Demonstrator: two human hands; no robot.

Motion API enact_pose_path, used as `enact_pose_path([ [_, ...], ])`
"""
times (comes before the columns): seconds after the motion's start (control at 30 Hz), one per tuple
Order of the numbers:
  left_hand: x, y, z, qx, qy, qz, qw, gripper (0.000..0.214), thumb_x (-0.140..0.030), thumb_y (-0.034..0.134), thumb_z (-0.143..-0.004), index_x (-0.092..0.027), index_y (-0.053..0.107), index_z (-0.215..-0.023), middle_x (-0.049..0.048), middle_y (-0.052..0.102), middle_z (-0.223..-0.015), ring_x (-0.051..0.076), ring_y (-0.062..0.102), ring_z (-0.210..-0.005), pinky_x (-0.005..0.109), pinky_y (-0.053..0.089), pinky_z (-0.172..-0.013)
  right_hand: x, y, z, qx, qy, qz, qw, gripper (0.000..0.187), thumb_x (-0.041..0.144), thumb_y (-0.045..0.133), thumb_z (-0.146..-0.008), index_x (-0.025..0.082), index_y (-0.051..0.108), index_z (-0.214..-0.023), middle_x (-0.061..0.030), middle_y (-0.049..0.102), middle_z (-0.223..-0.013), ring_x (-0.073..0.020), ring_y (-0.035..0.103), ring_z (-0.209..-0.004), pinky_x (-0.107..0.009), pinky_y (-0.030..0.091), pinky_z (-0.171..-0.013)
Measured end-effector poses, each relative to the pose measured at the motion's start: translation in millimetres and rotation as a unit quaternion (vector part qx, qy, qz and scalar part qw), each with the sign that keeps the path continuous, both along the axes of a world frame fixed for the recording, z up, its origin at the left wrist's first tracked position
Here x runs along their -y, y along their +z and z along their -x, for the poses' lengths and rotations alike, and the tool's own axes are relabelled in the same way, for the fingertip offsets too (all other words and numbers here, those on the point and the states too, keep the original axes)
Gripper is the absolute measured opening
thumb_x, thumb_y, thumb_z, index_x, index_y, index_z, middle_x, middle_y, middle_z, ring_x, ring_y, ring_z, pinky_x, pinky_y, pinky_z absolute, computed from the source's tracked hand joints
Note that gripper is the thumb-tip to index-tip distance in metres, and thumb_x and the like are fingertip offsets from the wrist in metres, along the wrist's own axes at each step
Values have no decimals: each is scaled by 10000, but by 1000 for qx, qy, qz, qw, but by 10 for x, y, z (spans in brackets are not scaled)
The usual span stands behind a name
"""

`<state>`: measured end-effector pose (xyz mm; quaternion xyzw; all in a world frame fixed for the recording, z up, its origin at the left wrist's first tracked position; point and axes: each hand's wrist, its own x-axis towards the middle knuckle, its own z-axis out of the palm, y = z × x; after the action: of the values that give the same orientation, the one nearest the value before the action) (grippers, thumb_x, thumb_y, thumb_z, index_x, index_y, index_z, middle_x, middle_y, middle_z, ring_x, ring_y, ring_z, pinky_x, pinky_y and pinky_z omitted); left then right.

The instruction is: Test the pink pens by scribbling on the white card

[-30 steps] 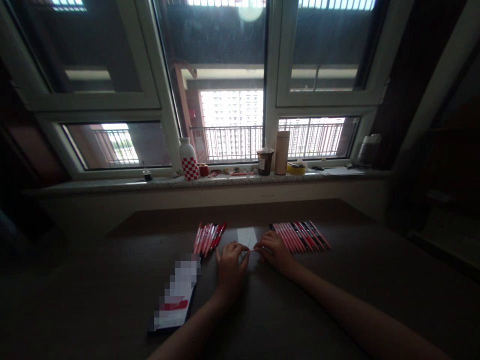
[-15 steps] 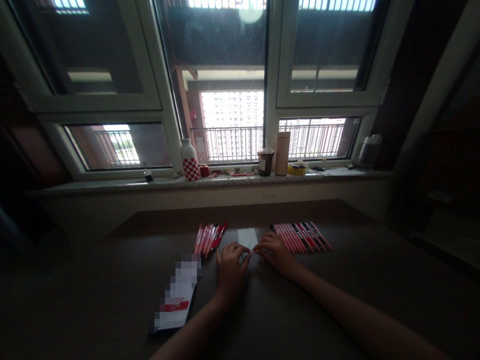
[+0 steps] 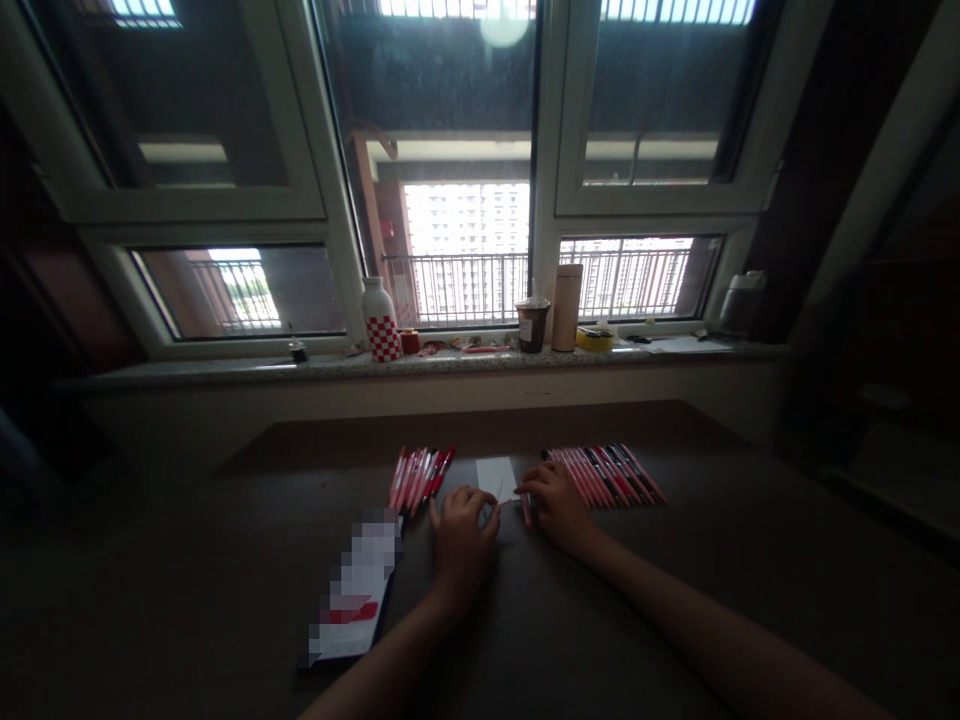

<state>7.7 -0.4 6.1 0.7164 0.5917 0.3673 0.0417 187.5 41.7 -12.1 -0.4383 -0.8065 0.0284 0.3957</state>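
On the dark table my left hand (image 3: 459,530) is curled, its fingertips resting on the near end of a small white paper slip (image 3: 497,477). My right hand (image 3: 553,502) is closed round a red pen (image 3: 526,510), whose tip points towards the slip. A bunch of red and pink pens (image 3: 418,474) lies just left of the slip. A longer row of pink, red and dark pens (image 3: 606,472) lies to the right, touching my right hand's far side.
A long white-and-red box (image 3: 354,590) lies at the near left of the table (image 3: 675,600). On the windowsill (image 3: 225,368) behind stand a checked white bottle (image 3: 380,320), a dark cup (image 3: 532,324), a tall tumbler (image 3: 565,293) and a yellow tape roll (image 3: 594,338).
My right hand has drawn slightly right and the pen in it now shows, angled down. The left hand stays on the slip. The view shifted a little.
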Motion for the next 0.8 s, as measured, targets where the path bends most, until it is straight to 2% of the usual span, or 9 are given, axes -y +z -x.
enact_pose_path([
  [0.23, 8, 9, 1, -13, 21, -7, 1000, 159, -337, 509, -833, -259, 646, -841, 24, 647, -980, 240, 517, -1057, 526, 189, -1045, 3, -22, 3, 28, -2, 15, 1000, 293, -18, 615, -661, 247, 705, -749, -38, 615, -1053, -276, 401, -1056, -444, 361, -897],
  [0.63, 30, 43, 1, -18, 29, 4, 999, 198, -360, 484, -844, -244, 644, -850, 21, 646, -963, 224, 522, -1018, 465, 243, -1009, 9, -2, 6, 17, 10, 40, 999, 303, -41, 543, -710, 219, 660, -809, -45, 591, -1088, -251, 406, -1067, -412, 364, -900],
  [0.8, 18, 28, 2, -13, 34, -3, 999, 179, -344, 490, -843, -247, 640, -845, 18, 644, -963, 220, 517, -1022, 454, 231, -1011, 38, 61, 16, -11, 24, 39, 999, 279, -27, 509, -751, 211, 625, -839, -40, 616, -995, -233, 427, -1024, -389, 362, -891],
])
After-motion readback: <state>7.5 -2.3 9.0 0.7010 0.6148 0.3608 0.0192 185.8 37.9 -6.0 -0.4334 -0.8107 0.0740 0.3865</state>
